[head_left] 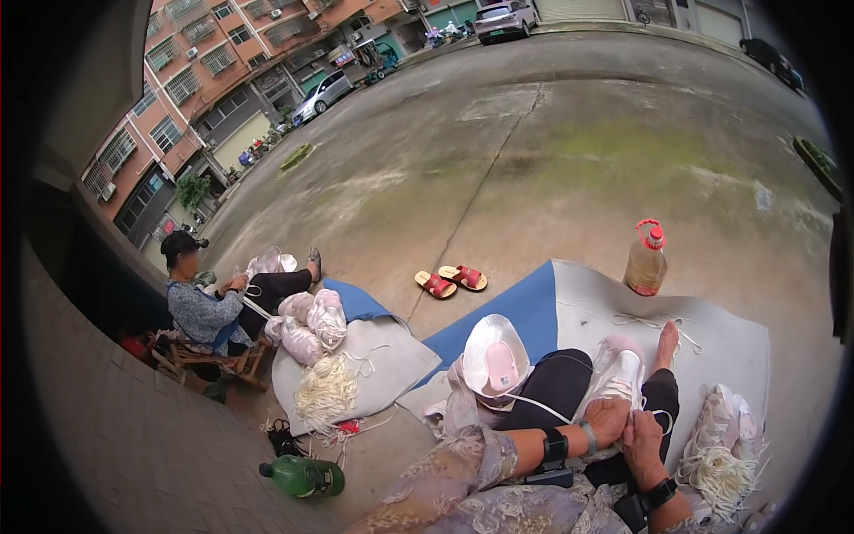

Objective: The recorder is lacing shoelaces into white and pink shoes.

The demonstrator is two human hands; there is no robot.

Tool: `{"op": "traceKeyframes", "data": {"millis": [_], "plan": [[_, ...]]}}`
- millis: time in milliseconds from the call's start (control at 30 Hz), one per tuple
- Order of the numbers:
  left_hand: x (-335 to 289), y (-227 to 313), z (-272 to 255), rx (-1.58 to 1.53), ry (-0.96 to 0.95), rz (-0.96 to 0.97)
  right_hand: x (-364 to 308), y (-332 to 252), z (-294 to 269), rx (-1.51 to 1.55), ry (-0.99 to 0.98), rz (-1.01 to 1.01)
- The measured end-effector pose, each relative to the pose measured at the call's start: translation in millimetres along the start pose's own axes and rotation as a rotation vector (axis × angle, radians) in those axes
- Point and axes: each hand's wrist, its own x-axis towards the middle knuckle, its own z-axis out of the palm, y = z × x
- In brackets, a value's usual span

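Note:
A white sneaker with pale pink parts (620,372) lies across my lap between my dark-trousered legs. My left hand (607,422) is closed at the shoe's lacing, with a white shoelace (544,408) running from it off to the left. Close against it, my right hand (642,440) has its fingers pinched together, and a white lace loops out beside it. The fingertips of both hands overlap, so the exact grip on the lace is partly hidden. By my left knee sits a white and pink shoe (495,358), its opening turned up.
White laces and shoes (722,454) lie to my right. A sheet (614,298) spreads under my legs; a red-capped bottle (646,262) and red slippers (449,281) stand beyond. At left, a seated person (209,298) handles a shoe beside bagged shoes (311,322), a lace heap (326,390) and a green bottle (304,476).

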Motion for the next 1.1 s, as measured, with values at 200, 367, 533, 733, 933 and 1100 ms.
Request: {"op": "traceKeyframes", "data": {"millis": [200, 367, 533, 733, 933, 1100], "plan": [[0.6, 3.1, -3.9, 0.060, -0.146, 0.013, -10.2, 12.2, 1.4, 0.179, 0.047, 0.027], [-0.6, 2.6, 15.3, 0.007, -0.066, 0.096, -19.4, 12.6, 0.1, 0.162, 0.071, 0.085], [-3.7, 6.6, -14.2, 0.148, -0.179, 0.148, -12.5, 3.8, -6.0, 0.373, -0.035, 0.335], [-37.4, -50.5, -90.4, 0.139, -0.092, 0.198, -16.9, 15.0, -1.6, 0.405, 0.004, 0.317], [-109.8, -182.8, -164.7, 0.515, 0.009, -0.339, -20.0, 12.7, -1.2, 0.334, 0.036, 0.268], [-108.5, -158.5, -140.4, 0.502, -0.120, -0.338, -20.2, 9.9, -2.2, 0.288, 0.029, 0.273]]}}
